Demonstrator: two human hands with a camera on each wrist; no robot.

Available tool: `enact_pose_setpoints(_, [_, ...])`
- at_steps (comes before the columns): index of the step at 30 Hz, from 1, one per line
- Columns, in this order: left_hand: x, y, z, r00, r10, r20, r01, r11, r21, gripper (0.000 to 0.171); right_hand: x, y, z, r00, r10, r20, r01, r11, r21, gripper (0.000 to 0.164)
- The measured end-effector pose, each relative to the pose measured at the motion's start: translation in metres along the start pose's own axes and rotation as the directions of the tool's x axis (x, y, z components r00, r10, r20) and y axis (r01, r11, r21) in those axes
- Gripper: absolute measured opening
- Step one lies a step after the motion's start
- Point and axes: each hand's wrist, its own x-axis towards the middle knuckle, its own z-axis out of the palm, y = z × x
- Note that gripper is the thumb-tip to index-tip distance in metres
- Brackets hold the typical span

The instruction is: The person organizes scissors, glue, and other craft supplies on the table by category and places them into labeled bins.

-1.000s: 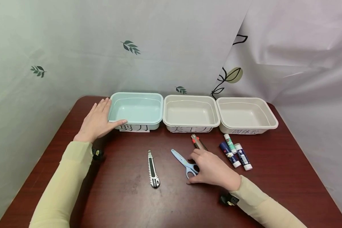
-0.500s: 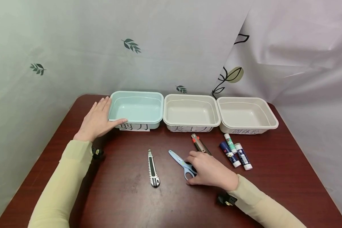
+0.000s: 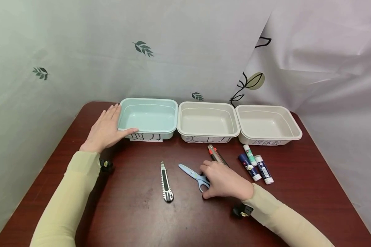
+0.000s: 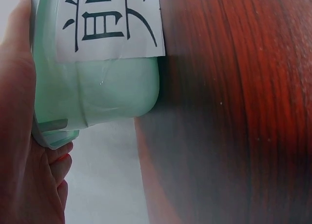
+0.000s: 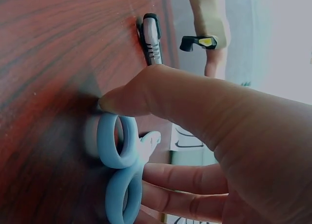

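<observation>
My left hand (image 3: 102,133) rests with straight fingers along the left side of the light blue bin (image 3: 170,131), its thumb over the front rim. The left wrist view shows that thumb lying along the rim, with fingertips behind the corner. With thumb and fingers, my right hand (image 3: 224,179) grips light blue scissors (image 3: 189,170) by the handles, low over the table; the blades point left and away. In the right wrist view the thumb tip is right at one handle loop (image 5: 103,141). A white-and-black utility knife (image 3: 165,183) lies left of the scissors.
Two beige bins (image 3: 208,133) (image 3: 269,137) stand right of the blue one; all three carry paper labels with handwritten characters. Red-marked utility knives (image 3: 215,154) lie just beyond my right hand. Three glue sticks (image 3: 249,167) lie to the right. A curtain backs the table (image 3: 126,219).
The scissors have slid a little left with my right hand, and their blades have turned to point more leftward. My left hand has stayed on the blue bin.
</observation>
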Motion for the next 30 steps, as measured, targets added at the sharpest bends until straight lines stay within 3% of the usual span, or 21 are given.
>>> enact_pose_setpoints(19, [0.000, 0.000, 0.000, 1.000, -0.005, 0.003, 0.005, 1.000, -0.012, 0.116, 0.006, 0.002, -0.001, 0.999, -0.030, -0.029, 0.029, 0.999, -0.027, 0.041])
enact_pose_setpoints(30, [0.000, 0.001, -0.001, 1.000, -0.007, 0.003, 0.007, 1.000, -0.019, 0.116, 0.013, 0.012, -0.013, 0.988, -0.030, -0.152, 0.043, 0.995, 0.085, 0.044])
